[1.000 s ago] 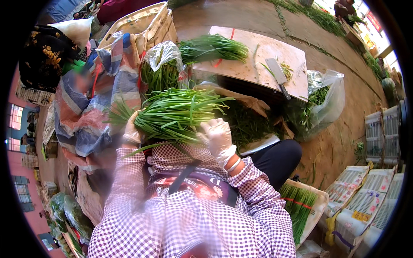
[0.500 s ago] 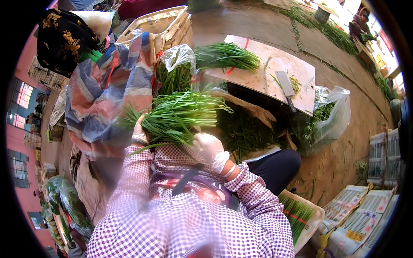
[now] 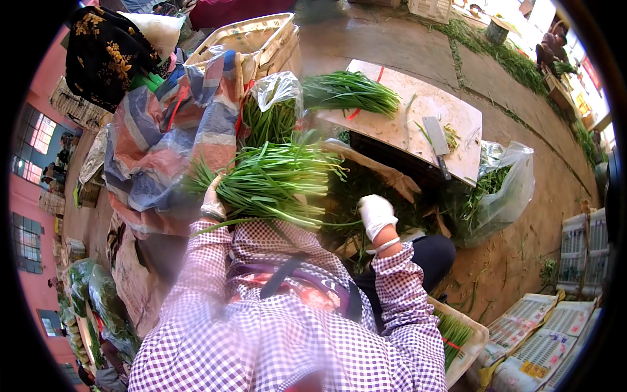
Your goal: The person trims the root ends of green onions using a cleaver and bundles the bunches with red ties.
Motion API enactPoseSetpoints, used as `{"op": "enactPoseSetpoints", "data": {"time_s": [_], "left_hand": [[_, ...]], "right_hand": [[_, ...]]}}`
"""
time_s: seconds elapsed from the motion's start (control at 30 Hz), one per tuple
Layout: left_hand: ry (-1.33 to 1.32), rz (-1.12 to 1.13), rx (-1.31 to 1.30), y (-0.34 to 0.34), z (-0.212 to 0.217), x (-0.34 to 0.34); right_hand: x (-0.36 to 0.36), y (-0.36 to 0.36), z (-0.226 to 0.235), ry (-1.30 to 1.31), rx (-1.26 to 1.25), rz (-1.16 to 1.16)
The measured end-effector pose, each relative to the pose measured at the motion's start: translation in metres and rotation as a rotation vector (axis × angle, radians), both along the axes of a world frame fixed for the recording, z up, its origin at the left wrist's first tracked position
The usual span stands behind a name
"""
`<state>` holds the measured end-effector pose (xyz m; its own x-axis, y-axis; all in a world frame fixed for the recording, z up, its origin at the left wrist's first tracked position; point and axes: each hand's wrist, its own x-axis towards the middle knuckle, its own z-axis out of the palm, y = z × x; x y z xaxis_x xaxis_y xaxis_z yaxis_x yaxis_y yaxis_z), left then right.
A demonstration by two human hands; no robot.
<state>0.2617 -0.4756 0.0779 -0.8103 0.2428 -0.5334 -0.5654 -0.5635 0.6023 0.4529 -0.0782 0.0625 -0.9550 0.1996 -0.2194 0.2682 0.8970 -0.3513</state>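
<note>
A thick bunch of long green chives lies across my lap, leaf tips to the left and pale cut ends to the right. My left hand, in a white glove, is wrapped round its leafy side; part of the fingers is hidden under the leaves. Off to the right of the bunch, my gloved right hand is closed. A thin green stalk runs from its fingers back toward the bunch's lower edge. Beneath that hand lies a dark heap of loose green trimmings.
A low board table ahead carries a red-tied chive bunch and a cleaver. Beside it stands a clear bag of greens. A striped sheet, an open bag of chives and a crate are at left.
My right hand has left the bunch's cut ends and moved right, drawing a thin stalk with it. My left hand keeps its hold on the bunch.
</note>
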Motion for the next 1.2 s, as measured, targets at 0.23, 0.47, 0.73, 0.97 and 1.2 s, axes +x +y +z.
{"op": "enactPoseSetpoints", "data": {"time_s": [0.23, 0.47, 0.73, 0.97, 1.2], "left_hand": [[0.004, -0.036, -0.006, -0.005, -0.015, -0.007], [0.049, -0.010, -0.010, 0.010, -0.007, 0.002], [0.023, -0.025, 0.027, 0.004, -0.012, -0.006], [0.038, -0.006, -0.047, 0.019, -0.005, 0.001], [0.039, -0.022, -0.047, 0.021, -0.008, -0.002]], "right_hand": [[-0.036, -0.039, 0.043, 0.762, -0.386, -0.044], [-0.056, -0.071, -0.002, 0.575, -1.169, -0.232], [-0.036, -0.052, 0.010, 0.475, -0.919, -0.059], [-0.034, -0.048, -0.014, 0.465, -1.248, -0.269], [-0.015, -0.027, -0.005, 0.492, -1.165, -0.388]]}}
